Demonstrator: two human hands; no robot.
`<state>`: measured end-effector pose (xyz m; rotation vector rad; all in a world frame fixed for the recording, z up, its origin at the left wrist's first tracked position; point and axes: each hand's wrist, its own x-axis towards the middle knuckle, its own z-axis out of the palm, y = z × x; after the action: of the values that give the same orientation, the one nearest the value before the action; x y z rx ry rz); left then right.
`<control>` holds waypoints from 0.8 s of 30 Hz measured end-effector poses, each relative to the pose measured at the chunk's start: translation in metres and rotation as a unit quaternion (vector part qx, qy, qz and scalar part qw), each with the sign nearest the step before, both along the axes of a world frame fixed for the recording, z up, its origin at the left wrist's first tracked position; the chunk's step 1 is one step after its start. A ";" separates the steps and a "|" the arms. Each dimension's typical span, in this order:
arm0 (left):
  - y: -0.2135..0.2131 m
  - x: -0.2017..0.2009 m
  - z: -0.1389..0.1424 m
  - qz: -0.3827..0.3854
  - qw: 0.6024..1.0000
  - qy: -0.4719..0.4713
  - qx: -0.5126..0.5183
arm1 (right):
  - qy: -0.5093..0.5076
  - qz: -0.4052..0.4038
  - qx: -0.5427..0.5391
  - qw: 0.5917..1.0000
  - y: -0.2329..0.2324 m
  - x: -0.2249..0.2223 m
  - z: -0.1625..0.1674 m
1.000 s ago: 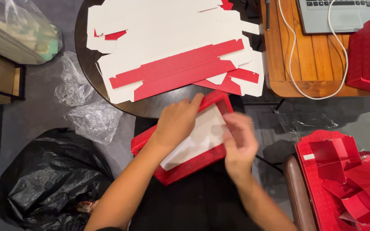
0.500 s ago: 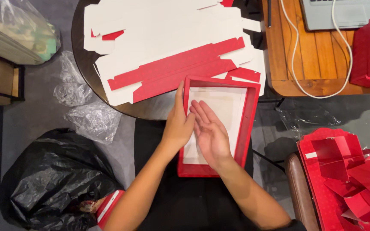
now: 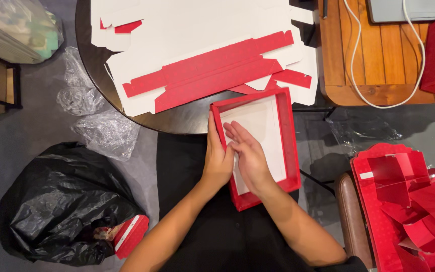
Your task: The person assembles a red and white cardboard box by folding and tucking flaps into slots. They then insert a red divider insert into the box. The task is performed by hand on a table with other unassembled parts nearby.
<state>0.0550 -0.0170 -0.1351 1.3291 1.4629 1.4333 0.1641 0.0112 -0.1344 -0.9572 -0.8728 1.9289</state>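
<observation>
Looking down, I see a dark round table (image 3: 187, 118) stacked with flat cardboard blanks (image 3: 197, 55) at twelve o'clock, a black bag (image 3: 61, 201) at eight. My left hand (image 3: 217, 158) grips the red tray's (image 3: 290, 146) left wall; my right hand (image 3: 247, 156) lies open and flat inside it.

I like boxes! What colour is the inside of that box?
White inside, with red walls, seen from the head view.

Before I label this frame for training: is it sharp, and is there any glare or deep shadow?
Head view: sharp, with no motion blur on the left hand, the right hand or the red box; mild glare on the dark round table and the plastic wrap; the black bag and the dark lap under the box lose detail in shadow; light is even overhead.
</observation>
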 end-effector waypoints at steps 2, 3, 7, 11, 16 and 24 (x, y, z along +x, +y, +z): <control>-0.005 0.007 -0.001 0.012 1.000 -0.014 0.001 | 0.002 0.004 0.026 1.000 0.004 -0.002 -0.001; -0.007 0.014 -0.002 0.016 1.000 -0.026 0.001 | -0.017 0.010 0.030 0.999 0.006 -0.001 -0.002; -0.027 0.021 -0.018 -0.079 0.958 -0.274 -0.009 | -0.102 0.051 0.144 0.983 0.005 0.003 0.002; -0.044 -0.020 -0.033 -0.106 0.899 -0.416 -0.085 | -0.400 0.142 0.382 0.821 -0.016 0.011 0.014; -0.026 -0.072 -0.021 -0.170 0.882 -0.356 -0.256 | -0.455 0.134 0.445 0.760 -0.034 0.005 0.020; -0.011 -0.071 0.022 -0.133 0.974 -0.044 -0.176 | -0.525 0.085 0.645 0.549 -0.041 0.025 0.040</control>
<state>-0.0158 -0.0282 -0.1135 1.1697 1.3466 0.9931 0.1895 -0.0297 -0.0942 -0.8912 -2.5537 0.0869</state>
